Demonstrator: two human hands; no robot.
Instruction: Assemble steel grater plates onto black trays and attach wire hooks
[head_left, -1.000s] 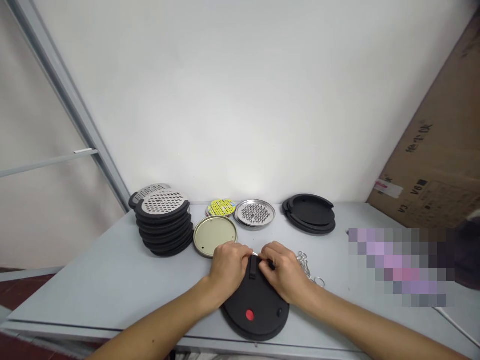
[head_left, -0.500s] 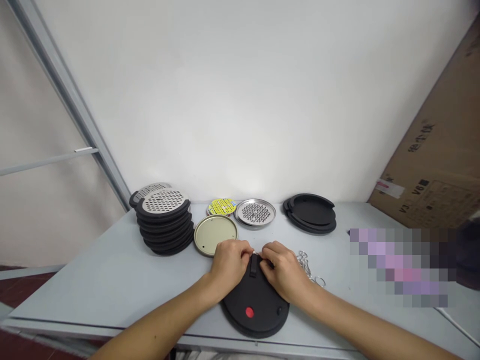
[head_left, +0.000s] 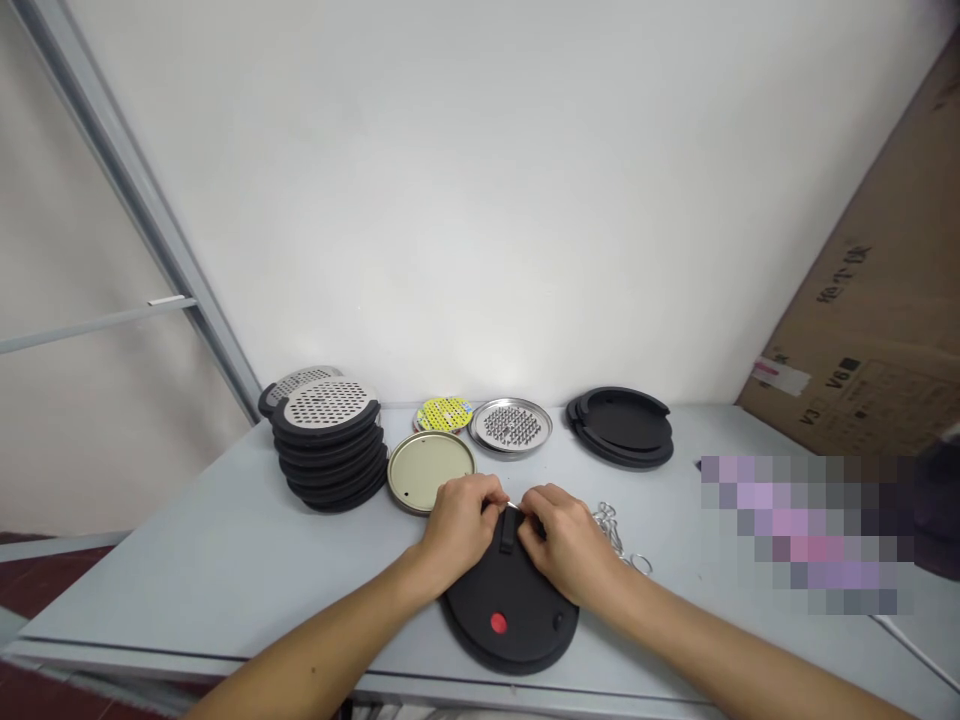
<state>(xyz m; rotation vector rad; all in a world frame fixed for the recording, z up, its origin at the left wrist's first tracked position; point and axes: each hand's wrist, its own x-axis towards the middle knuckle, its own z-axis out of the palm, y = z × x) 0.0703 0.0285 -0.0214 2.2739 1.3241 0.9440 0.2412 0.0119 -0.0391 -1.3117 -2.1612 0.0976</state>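
The left hand [head_left: 461, 520] and the right hand [head_left: 562, 530] meet at the far edge of a flat, round, matt-black disc [head_left: 525, 645], thumbs and forefingers pinched on either end of a thin, silvery metal piece [head_left: 513, 505]; its full shape is hidden by the fingers. The disc lies flat at the front of the pale grey table [head_left: 225, 570], its raised black tab [head_left: 508, 532] between the hands, a red round spot [head_left: 499, 624] and a small black knob [head_left: 557, 621] nearer the wearer; it looks stiff, light and not very slippery, best steadied by its rim; the metal piece is probably springy and slick, so its ends seem the place to grip. Just right of the right hand lie loose silvery wire rings [head_left: 641, 564]; beyond the left hand sits an olive-green round lid [head_left: 431, 465]; farther out stand a tall stack of black discs [head_left: 330, 475], a shiny steel grater plate [head_left: 514, 428] and nested black dishes [head_left: 619, 425].
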